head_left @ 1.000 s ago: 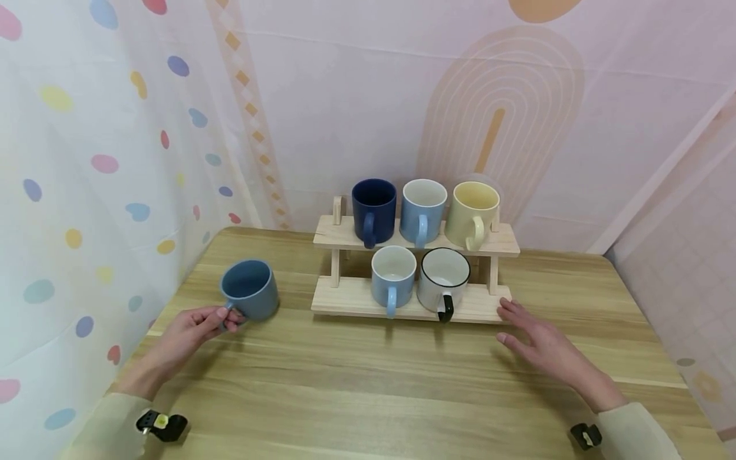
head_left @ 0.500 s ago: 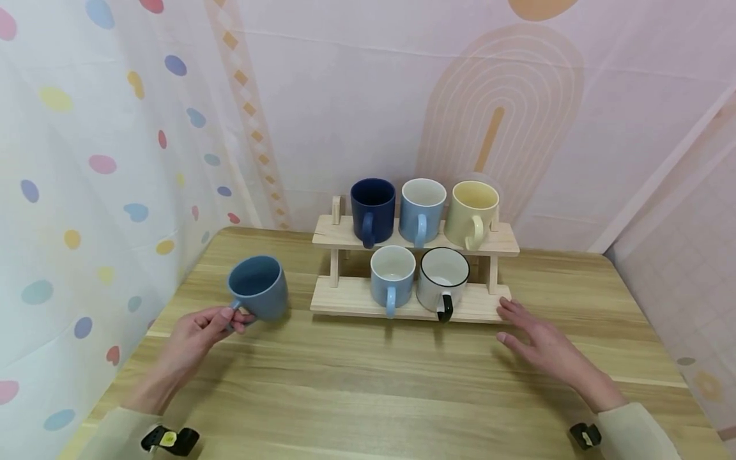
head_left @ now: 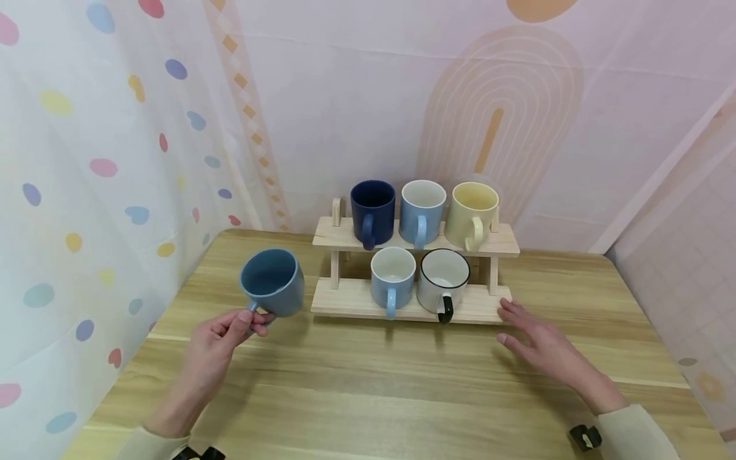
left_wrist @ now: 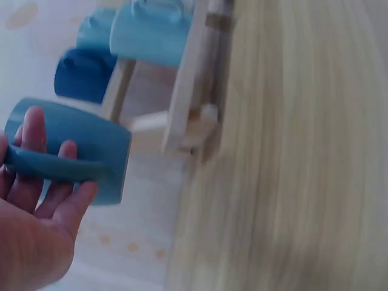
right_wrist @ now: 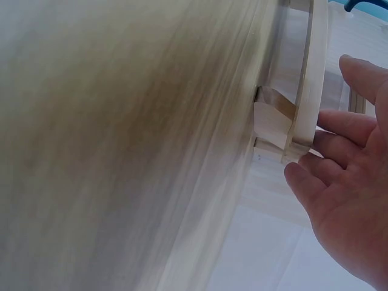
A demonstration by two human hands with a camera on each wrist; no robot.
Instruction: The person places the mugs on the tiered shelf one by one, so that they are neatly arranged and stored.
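Note:
A grey-blue mug [head_left: 284, 295] is held by its handle in my left hand [head_left: 215, 351], left of the wooden rack and apparently off the table. In the left wrist view, fingers pass through the loop of the mug [left_wrist: 97, 136], which is tilted. My right hand [head_left: 543, 345] rests its fingertips at the right end of the two-tier wooden rack [head_left: 339, 299]. Seen from the right wrist, the fingers of that hand [right_wrist: 354, 182] lie loosely against the end of the lower board [right_wrist: 310, 79], with the thumb apart.
On the upper tier stand a navy mug [head_left: 376, 214], a light blue mug [head_left: 415, 220] and a yellow mug [head_left: 464, 223]. Below are another light blue mug [head_left: 382, 287] and a white mug with black rim [head_left: 431, 294]. Curtains hang behind the table [head_left: 368, 390].
My left hand has moved right and a little away from me with the grey-blue mug, which has risen and tilted. My right hand has stayed at the rack's end.

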